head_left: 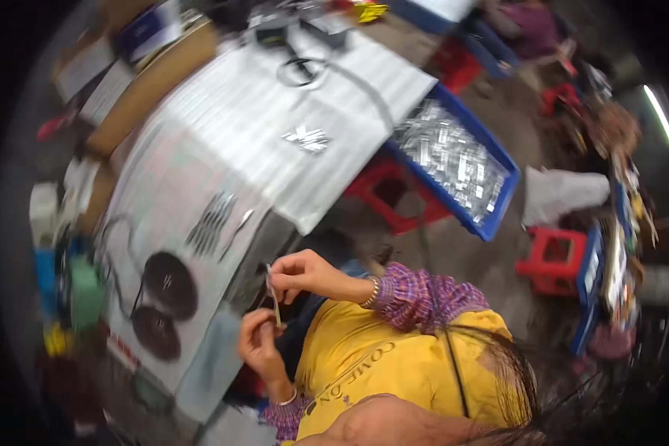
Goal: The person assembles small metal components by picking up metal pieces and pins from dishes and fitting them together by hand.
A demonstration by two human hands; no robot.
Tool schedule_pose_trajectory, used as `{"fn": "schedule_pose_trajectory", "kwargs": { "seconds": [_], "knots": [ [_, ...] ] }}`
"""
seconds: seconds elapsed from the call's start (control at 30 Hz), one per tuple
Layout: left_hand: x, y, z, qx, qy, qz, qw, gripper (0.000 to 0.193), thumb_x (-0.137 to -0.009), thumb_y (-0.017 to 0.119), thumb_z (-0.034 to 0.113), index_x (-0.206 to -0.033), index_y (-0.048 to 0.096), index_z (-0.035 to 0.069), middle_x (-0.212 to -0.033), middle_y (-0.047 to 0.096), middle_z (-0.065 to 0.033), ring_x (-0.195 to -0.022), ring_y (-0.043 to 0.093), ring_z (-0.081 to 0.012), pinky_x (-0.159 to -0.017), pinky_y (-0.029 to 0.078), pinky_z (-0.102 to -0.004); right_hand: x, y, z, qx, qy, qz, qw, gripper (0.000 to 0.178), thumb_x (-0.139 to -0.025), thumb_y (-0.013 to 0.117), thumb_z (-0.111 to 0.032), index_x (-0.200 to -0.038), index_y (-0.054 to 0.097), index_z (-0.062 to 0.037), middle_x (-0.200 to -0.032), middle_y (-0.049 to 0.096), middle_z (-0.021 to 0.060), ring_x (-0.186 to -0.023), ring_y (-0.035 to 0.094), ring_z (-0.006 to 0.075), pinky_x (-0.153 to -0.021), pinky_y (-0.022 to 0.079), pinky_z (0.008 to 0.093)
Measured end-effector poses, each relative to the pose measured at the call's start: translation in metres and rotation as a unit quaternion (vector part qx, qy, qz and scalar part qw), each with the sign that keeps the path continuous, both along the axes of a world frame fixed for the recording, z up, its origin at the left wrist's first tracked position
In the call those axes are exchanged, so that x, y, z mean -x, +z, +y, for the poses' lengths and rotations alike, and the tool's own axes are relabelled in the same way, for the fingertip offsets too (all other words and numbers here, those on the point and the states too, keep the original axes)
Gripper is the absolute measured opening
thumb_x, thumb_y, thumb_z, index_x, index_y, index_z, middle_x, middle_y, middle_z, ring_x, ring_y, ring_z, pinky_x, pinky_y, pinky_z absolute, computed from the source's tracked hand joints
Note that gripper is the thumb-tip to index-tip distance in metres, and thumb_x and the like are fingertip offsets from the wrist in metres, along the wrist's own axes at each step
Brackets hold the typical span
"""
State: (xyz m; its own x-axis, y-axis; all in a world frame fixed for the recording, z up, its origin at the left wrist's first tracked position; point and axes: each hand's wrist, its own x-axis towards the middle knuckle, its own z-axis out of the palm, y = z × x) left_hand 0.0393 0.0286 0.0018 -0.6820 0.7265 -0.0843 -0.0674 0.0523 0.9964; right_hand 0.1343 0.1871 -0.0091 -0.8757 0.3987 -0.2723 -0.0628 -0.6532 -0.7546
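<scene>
A thin, narrow pale strip (276, 305) stretches between my two hands, just off the table's near edge. My right hand (299, 274), the upper one, pinches its top end between thumb and fingers. Lower down, my left hand (262, 346) has its fingers closed at the strip's bottom end. The strip is too small and blurred to name its kind. Several slender shiny metal pieces (212, 223) lie side by side on the table beyond my hands, with a single similar piece (238, 232) beside them.
White sheeting (223, 97) covers part of the table and bears a small pile of shiny pieces (307, 138). Two dark round corded objects (169, 285) sit at left. A blue tray (507, 182) full of small metal parts stands right, above a red stool (401, 195). Cardboard boxes (156, 70) line the far left.
</scene>
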Motion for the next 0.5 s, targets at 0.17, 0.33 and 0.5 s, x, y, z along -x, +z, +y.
{"fn": "schedule_pose_trajectory", "kwargs": {
  "seconds": [0.17,0.33,0.5],
  "knots": [
    [0.002,-0.003,0.018,-0.052,-0.067,0.009,0.996,0.014,-0.084,0.049,-0.009,-0.083,0.06,-0.001,-0.088,0.061,-0.0115,-0.064,0.058,-0.0137,-0.056,0.045,-0.0213,-0.068,0.001,0.066,0.044,-0.205,-0.054,0.976,0.023,-0.088,0.053,-0.027,-0.09,0.056,-0.004,-0.08,0.062,0.0093,-0.068,0.062,0.0188,-0.065,0.053,0.0313],
    [0.002,-0.005,0.017,-0.037,-0.063,0.019,0.997,0.015,-0.082,0.049,-0.012,-0.08,0.061,-0.002,-0.087,0.061,-0.0118,-0.066,0.059,-0.0135,-0.056,0.045,-0.0212,-0.159,-0.017,0.144,-0.044,-0.417,-0.159,0.894,0.029,-0.089,0.055,-0.028,-0.103,0.059,-0.003,-0.077,0.057,0.0034,-0.066,0.056,0.013,-0.057,0.049,0.0255],
    [0.0,-0.006,0.014,-0.019,-0.066,0.005,0.998,0.016,-0.081,0.049,-0.013,-0.081,0.061,-0.003,-0.087,0.061,-0.0112,-0.066,0.058,-0.0125,-0.057,0.044,-0.0206,-0.239,-0.071,0.218,-0.077,-0.467,-0.207,0.856,0.031,-0.09,0.051,-0.023,-0.109,0.054,0.0013,-0.095,0.062,0.0099,-0.085,0.061,0.0194,-0.073,0.05,0.0298]
  ]
}}
